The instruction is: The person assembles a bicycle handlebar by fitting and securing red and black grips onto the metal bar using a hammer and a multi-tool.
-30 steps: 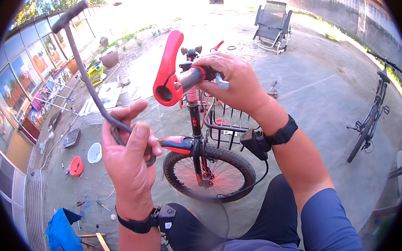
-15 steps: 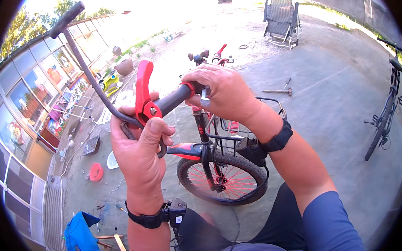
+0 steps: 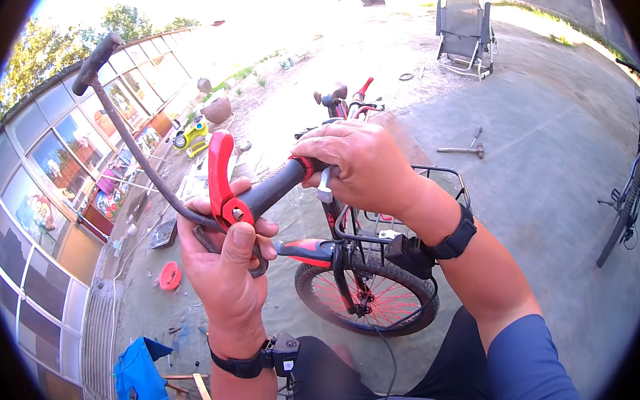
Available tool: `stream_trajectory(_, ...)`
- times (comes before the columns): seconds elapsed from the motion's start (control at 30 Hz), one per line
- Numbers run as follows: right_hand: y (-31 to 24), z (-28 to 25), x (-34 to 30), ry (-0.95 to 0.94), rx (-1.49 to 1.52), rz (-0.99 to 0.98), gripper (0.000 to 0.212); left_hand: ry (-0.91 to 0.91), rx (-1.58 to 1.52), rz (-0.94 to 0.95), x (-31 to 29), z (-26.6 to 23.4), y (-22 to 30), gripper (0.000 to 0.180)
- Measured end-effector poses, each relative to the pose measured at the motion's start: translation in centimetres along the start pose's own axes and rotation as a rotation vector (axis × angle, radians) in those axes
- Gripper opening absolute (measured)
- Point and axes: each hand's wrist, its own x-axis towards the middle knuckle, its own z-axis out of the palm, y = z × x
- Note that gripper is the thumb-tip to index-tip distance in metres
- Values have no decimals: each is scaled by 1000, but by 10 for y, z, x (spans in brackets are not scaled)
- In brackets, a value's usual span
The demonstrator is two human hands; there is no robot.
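Note:
A red bar end (image 3: pixel 220 169) stands up from the outer end of a black handlebar grip (image 3: pixel 279 190). My left hand (image 3: pixel 229 279) is closed around the bar end's clamp, its thumb at the bolt. The same hand holds a long, bent dark metal rod (image 3: pixel 137 149) with a short hammer-like crosspiece at the top; its lower end curls by my fingers. My right hand (image 3: pixel 369 164) wraps the grip's inner end beside a red ring (image 3: pixel 305 168). A pale metal lever (image 3: pixel 325 185) shows under its fingers. The bicycle's front wheel (image 3: pixel 370 299) has red spokes.
A black wire rack (image 3: pixel 436 174) sits over the wheel, behind my right wrist. A hammer (image 3: pixel 471 150) lies on the concrete, and a folding chair (image 3: pixel 464 33) stands farther back. Another bicycle (image 3: pixel 627 181) is at right. At left are a red bowl (image 3: pixel 170 276) and blue cloth (image 3: pixel 142 379).
The whole view has shifted, with the ground and bicycle appearing farther right. The rod's upper end has dipped left and down. Both hands keep their holds.

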Motion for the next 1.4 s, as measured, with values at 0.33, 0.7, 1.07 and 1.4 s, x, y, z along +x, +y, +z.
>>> stream_trajectory(0.33,1,-5,5,-54,43,6,36,-2,11,11,-1,1,0,58)
stream_trajectory(0.7,-5,-1,6,-5,5,47,35,4,-35,-22,-1,-1,1,60)
stream_trajectory(1.07,-5,1,2,26,23,75,36,18,11,-22,-2,-1,1,66)
stream_trajectory(1.4,0,-5,2,-10,71,36,38,30,-47,-25,0,0,2,62)
